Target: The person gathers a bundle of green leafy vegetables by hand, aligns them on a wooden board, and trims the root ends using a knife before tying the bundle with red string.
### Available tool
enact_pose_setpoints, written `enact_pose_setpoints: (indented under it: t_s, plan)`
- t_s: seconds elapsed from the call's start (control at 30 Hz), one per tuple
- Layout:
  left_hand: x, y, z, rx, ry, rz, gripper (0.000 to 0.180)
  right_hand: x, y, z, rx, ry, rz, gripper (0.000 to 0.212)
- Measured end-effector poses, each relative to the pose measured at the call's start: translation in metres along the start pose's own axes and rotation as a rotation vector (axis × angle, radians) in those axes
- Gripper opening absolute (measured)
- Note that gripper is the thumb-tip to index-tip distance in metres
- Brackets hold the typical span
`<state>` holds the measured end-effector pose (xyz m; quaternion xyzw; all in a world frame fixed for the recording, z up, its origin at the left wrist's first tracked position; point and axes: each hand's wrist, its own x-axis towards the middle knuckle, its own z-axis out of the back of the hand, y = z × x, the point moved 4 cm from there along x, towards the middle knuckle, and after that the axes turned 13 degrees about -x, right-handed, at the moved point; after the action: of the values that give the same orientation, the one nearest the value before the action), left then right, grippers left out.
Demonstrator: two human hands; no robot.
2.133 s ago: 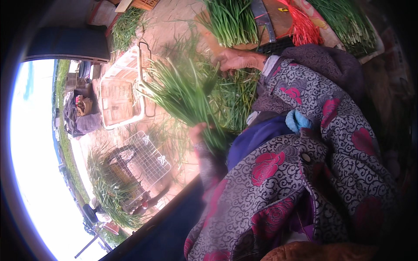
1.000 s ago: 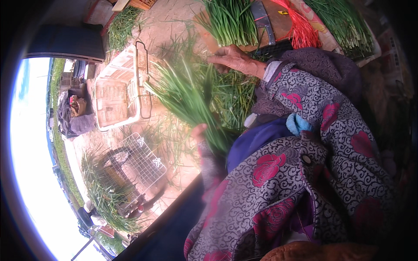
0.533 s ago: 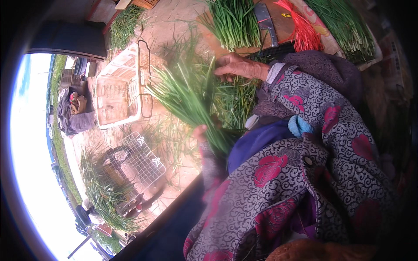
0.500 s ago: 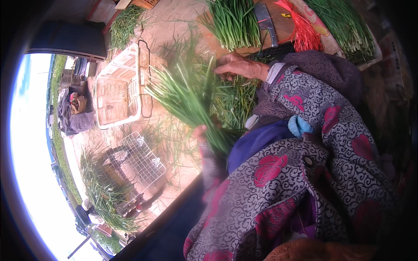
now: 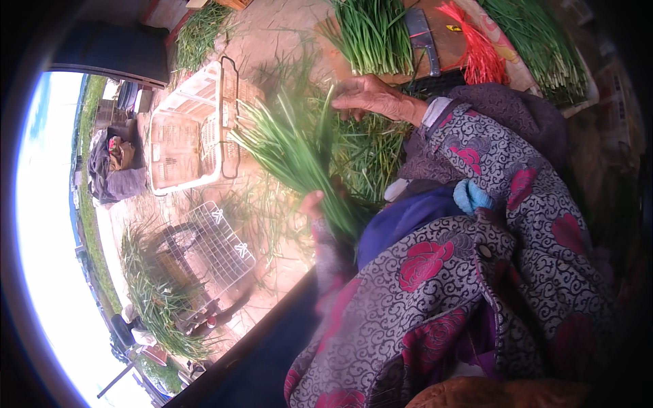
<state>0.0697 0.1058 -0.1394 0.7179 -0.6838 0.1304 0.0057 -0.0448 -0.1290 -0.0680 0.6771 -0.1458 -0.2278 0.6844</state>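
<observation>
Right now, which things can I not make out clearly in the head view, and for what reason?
All in the head view:
- Left hand: fingers mostly hidden by the green stalks it holds.
- Right hand: fingertips hazy against the greenery; whether they pinch a stalk, I cannot tell.
- Bundle beside the flat metal blade: far end cut off by the top edge.
- Distant items at lower left: too small.

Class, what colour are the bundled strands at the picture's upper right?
Red; the strands show best in the head view.

brown floor, loose green leaves, white basket
</observation>
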Motion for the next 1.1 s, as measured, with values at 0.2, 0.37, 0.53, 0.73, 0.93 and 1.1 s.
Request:
enact_pose_setpoints:
  t_s: [0.2, 0.37, 0.53, 0.73, 0.93, 1.1]
  plan:
    - [0.007, 0.01, 0.006, -0.052, -0.029, 0.014, 0.052, -0.008, -0.001, 0.0, 0.015, -0.063, 0.086, 0.02]
    - [0.001, 0.008, 0.013, -0.004, -0.09, -0.052, 0.051, 0.004, -0.023, 0.013, -0.266, -0.082, 0.042, 0.018]
    - [0.006, 0.011, 0.013, -0.02, -0.045, -0.032, 0.052, -0.005, -0.032, 0.06, -0.995, -0.595, 0.12, 0.02]
    - [-0.007, 0.001, 0.005, -0.02, -0.12, -0.099, 0.055, -0.011, -0.051, 0.063, -1.394, -0.065, -0.301, 0.042]
    - [-0.003, 0.007, 0.004, 0.018, -0.244, -0.11, 0.051, -0.012, -0.011, 0.01, 0.034, 0.135, -0.018, 0.068]
    - [-0.002, 0.017, -0.004, 0.172, -0.556, -0.094, 0.05, 0.001, 0.013, -0.026, 0.073, -0.07, 0.129, 0.051]
